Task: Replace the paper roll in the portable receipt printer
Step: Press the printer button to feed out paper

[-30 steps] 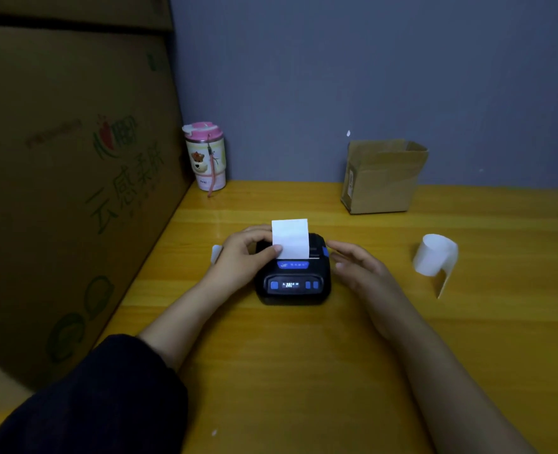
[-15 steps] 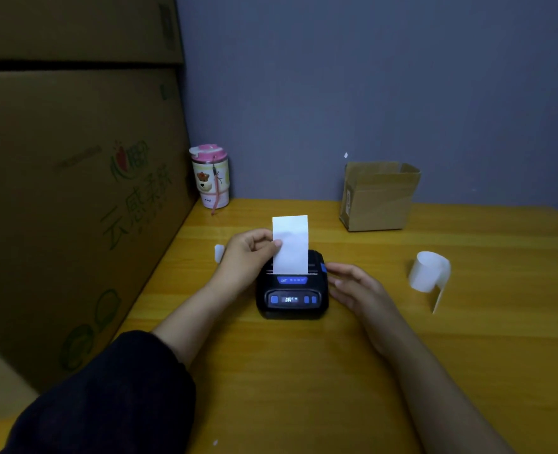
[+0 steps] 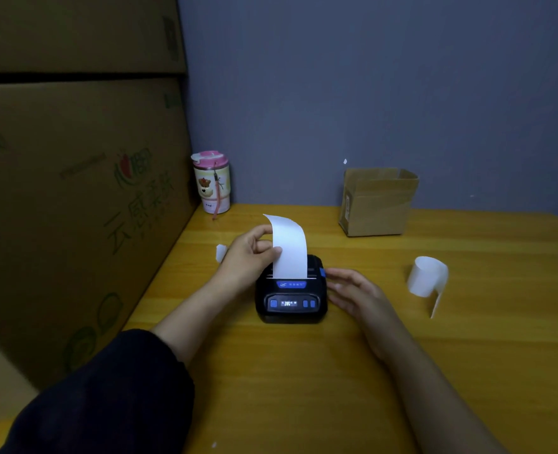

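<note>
A small black receipt printer (image 3: pixel 291 299) with blue buttons and a lit display sits on the wooden table (image 3: pixel 303 388). A white paper strip (image 3: pixel 289 247) rises out of its slot and curls back at the top. My left hand (image 3: pixel 249 255) pinches the strip's left edge between thumb and fingers. My right hand (image 3: pixel 353 291) rests flat beside the printer's right side, fingers apart, fingertips by the blue side latch. A loose curl of white paper (image 3: pixel 428 280) lies on the table to the right.
Large cardboard boxes (image 3: pixel 74 191) wall off the left side. A pink-lidded cup (image 3: pixel 212 181) stands at the back left corner, and a small open cardboard box (image 3: pixel 377 203) against the wall. A small white scrap (image 3: pixel 221 252) lies behind my left hand.
My left hand has pulled the paper strip upward, so more paper stands out of the printer and its top curls back. My right hand stays beside the printer.
</note>
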